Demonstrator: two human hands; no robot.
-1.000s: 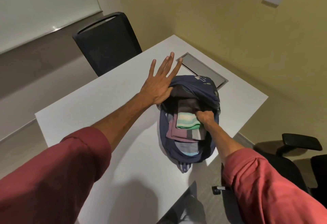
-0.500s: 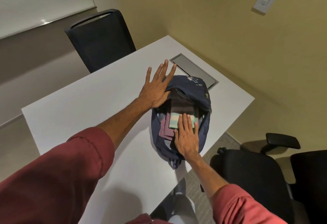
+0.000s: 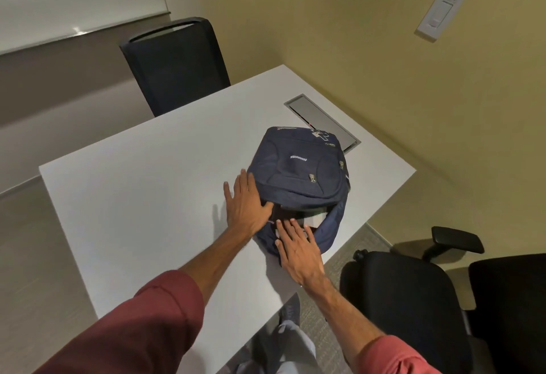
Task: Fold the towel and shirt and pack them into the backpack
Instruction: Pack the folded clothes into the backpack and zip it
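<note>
Backpack [image 3: 332, 227] status at that frame? Hands? (A)

It lay flat on the white table [image 3: 147, 196], and the table's edge ran just right of the pack. The front flap [image 3: 298, 173] was down over most of the opening, with a gap left at the pack's near end. Left hand [image 3: 246, 205]: flat, fingers straight, against the pack's left side, thumb at the flap's edge. Right hand [image 3: 298, 246]: flat too, fingers straight, on the pack's near rim. Neither gripped anything. The hands were close together and looked just apart. (B)

Contents? (A)

Only a strip of folded cloth [image 3: 313, 220] showed in the gap, dark + pale grey. Couldn't tell towel from shirt, or whether both were in. My guess from the bulge was both inside, packing approx done. (B)

Step, and how to do it right? (A)

I judged it as closing up. I'd have pressed the cloth down + inward at the near rim w/ the right hand, so nothing sat in the zip path. Then I'd have drawn the flap toward the near end w/ the left till the edges met, and zipped w/ one hand while the other held the rim taut. Risks were a cloth corner caught in the teeth, or the pack sliding off the edge to its right. (B)
</note>
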